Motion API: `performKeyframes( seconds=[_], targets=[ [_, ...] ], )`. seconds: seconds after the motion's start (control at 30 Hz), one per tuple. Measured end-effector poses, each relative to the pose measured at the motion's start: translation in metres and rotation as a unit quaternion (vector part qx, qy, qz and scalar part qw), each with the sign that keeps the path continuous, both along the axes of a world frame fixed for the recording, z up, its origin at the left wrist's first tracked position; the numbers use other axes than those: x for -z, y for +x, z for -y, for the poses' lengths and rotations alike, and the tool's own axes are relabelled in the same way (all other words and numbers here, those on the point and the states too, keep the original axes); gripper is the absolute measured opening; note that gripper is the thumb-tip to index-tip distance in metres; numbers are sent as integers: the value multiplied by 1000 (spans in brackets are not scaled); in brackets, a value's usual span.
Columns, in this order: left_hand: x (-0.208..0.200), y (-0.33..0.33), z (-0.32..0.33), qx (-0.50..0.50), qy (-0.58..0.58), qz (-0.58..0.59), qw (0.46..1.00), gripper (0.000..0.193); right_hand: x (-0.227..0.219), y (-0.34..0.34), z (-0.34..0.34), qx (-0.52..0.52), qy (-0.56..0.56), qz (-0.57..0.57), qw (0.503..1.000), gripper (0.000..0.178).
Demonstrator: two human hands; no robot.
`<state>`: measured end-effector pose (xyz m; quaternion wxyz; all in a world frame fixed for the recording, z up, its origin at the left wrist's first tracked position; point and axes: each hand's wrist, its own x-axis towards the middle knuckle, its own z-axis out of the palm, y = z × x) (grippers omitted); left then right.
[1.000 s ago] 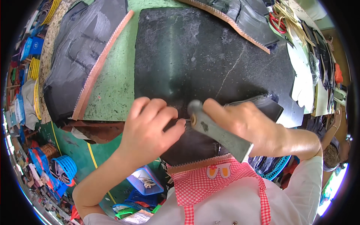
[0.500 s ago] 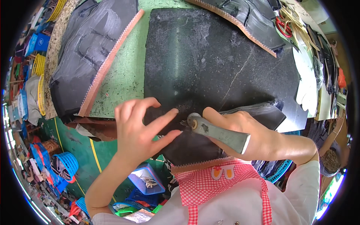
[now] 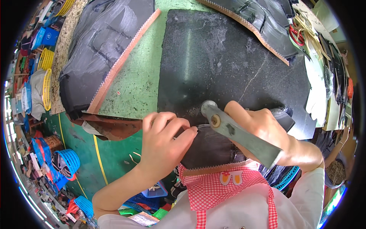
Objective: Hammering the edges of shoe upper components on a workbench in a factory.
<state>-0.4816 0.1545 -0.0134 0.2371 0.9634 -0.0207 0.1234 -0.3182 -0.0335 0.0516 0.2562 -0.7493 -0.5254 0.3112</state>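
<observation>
A hammer (image 3: 244, 136) with a grey metal head is gripped in my right hand (image 3: 263, 128); my fist hides most of its handle. The hammer's round face hangs over the near edge of a black slab (image 3: 228, 57), close to a black leather-like panel (image 3: 209, 145). This panel lies over the slab's near edge and drops toward my apron, ending in a pinkish-brown strip with zigzag stitching. To the left of the hammer, my left hand (image 3: 164, 143) is closed, its thumb and fingertips pressed together at the panel's upper edge.
Stacked dark panels with zigzag-stitched strips (image 3: 103, 42) lie at the far left, and more panels (image 3: 263, 23) at the far right. Red-handled scissors (image 3: 296, 35) and a white glove (image 3: 314, 87) lie on the right. Blue baskets (image 3: 66, 162) stand lower left. Another person (image 3: 337, 168) sits at the right.
My left hand's spread fingers have drawn together at the panel's edge. The hammer has lifted and its head has turned. The whole view has shifted slightly, moving the table rightward.
</observation>
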Motion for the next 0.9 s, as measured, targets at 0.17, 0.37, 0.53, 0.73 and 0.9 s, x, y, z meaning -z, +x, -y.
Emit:
performKeyframes(
  seconds=[0.17, 0.37, 0.53, 0.73, 0.9],
  targets=[
    [-6, 1, 1, 38, 37, -12, 999, 17, 14, -6, -7, -68, 33, 93, 993, 23],
    [-2, 5, -7, 40, 22, 14, 999, 18, 5, -15, -16, -76, -28, 86, 993, 22],
    [4, 4, -10, -21, -10, 5, 1000, 24, -4, 3, -12, -39, 25, 57, 997, 21],
    [1, -2, 0, 21, -36, -34, 999, 40, 8, 23, 3, 21, 36, 8, 999, 21],
    [-48, 14, -38, -114, -243, -80, 960, 24, 6, 112, 31, 235, 168, 19, 957, 18]
  ],
)
